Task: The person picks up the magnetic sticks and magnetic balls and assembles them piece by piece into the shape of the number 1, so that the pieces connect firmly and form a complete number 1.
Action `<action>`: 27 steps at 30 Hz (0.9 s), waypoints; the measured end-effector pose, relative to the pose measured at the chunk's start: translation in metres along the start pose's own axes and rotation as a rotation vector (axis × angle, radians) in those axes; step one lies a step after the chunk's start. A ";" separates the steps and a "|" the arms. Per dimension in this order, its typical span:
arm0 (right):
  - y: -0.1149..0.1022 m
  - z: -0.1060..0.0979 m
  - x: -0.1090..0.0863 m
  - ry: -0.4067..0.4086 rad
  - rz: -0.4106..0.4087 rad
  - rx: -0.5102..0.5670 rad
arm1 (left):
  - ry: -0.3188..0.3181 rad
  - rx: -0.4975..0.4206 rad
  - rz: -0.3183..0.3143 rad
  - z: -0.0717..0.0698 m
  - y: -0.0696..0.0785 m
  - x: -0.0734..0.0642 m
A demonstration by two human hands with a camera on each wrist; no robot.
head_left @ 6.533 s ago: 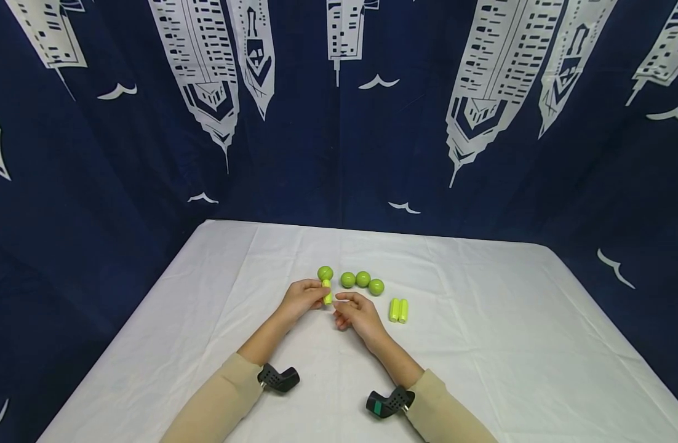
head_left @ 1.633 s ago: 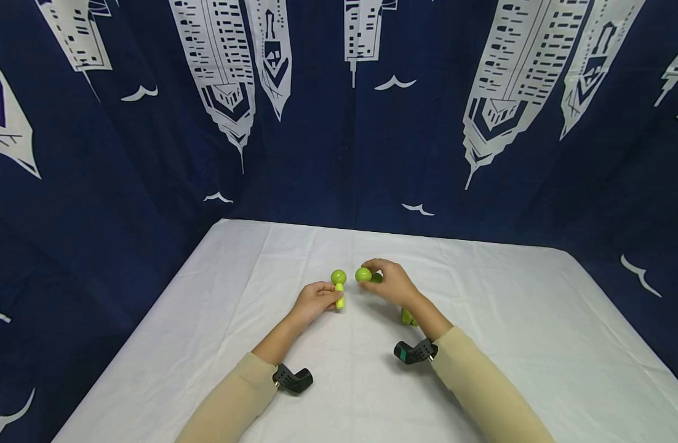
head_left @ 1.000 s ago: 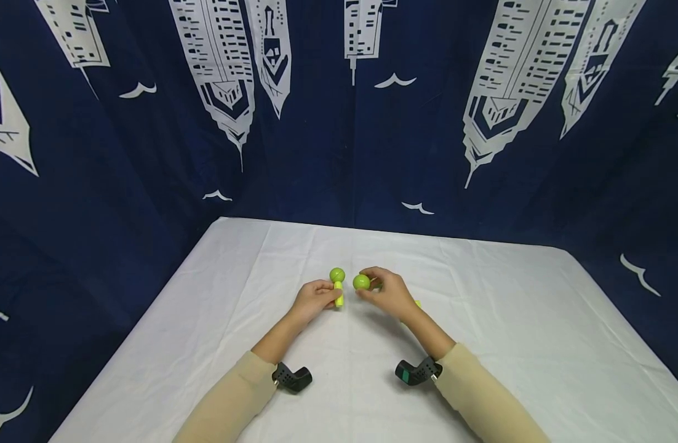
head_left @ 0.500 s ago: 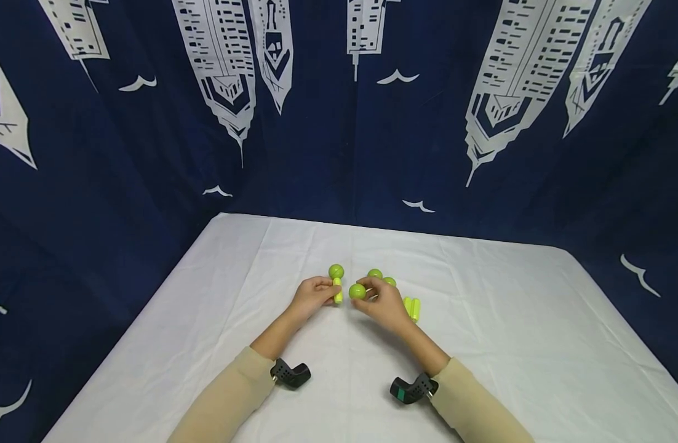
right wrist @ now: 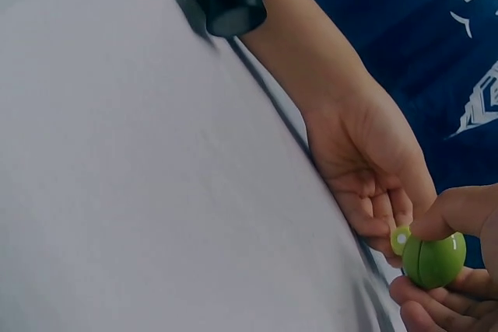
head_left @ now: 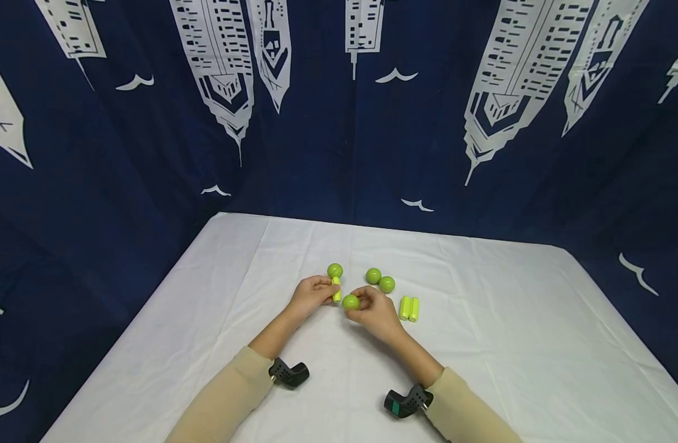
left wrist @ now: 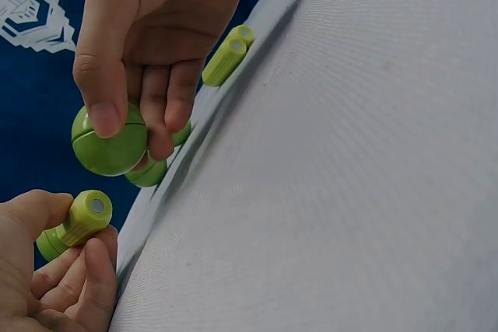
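Note:
Between thumb and fingers, my left hand [head_left: 308, 296] pinches a yellow-green rod [head_left: 336, 290]. A green ball [head_left: 335, 270] sits at the rod's far end. The left wrist view shows a small silvery disc on the near end of this rod [left wrist: 83, 220]. My right hand [head_left: 379, 315] pinches another green ball [head_left: 350, 302] by thumb and fingertips, just right of the rod's near end. A seam runs round that ball [right wrist: 433, 259] in the right wrist view.
Two loose green balls, one left [head_left: 373, 275] and one right [head_left: 387, 284], lie beyond my right hand. Two yellow-green rods [head_left: 409, 309] lie side by side to its right. A white cloth covers the table [head_left: 510, 344]; a dark blue printed curtain [head_left: 339, 147] hangs behind.
My right hand, empty at first, has taken a ball from the row of three and brought it nearer, to the rod's near end. My left hand keeps its hold on the rod.

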State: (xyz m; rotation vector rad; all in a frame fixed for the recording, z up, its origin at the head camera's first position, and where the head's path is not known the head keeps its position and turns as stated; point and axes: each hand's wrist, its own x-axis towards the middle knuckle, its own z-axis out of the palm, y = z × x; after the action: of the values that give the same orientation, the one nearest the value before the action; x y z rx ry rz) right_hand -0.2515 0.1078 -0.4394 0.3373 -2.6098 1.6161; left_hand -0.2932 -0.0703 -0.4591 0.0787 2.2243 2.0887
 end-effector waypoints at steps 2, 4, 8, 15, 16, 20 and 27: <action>0.000 0.002 -0.002 -0.003 0.015 0.018 | -0.006 0.003 0.000 0.000 0.001 0.000; -0.001 0.005 -0.003 -0.006 0.029 0.026 | -0.014 0.008 -0.001 0.000 0.003 -0.001; -0.001 0.009 -0.007 -0.019 0.051 0.041 | -0.021 0.024 -0.002 0.000 0.022 -0.014; -0.001 0.017 -0.009 -0.026 0.069 0.061 | -0.012 0.015 0.006 0.000 0.005 -0.005; -0.002 0.018 -0.010 -0.026 0.070 0.062 | -0.009 0.013 0.001 0.000 0.000 -0.001; -0.003 0.021 -0.010 -0.020 0.081 0.077 | -0.011 0.016 -0.005 -0.001 0.000 -0.001; -0.004 0.023 -0.011 -0.011 0.104 0.117 | -0.010 0.022 0.009 0.000 0.000 -0.002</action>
State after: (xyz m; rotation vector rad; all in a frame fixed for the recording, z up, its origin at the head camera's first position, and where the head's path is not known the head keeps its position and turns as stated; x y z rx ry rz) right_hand -0.2382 0.0874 -0.4481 0.2189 -2.5867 1.8098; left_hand -0.2915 -0.0708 -0.4586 0.1002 2.2464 2.0637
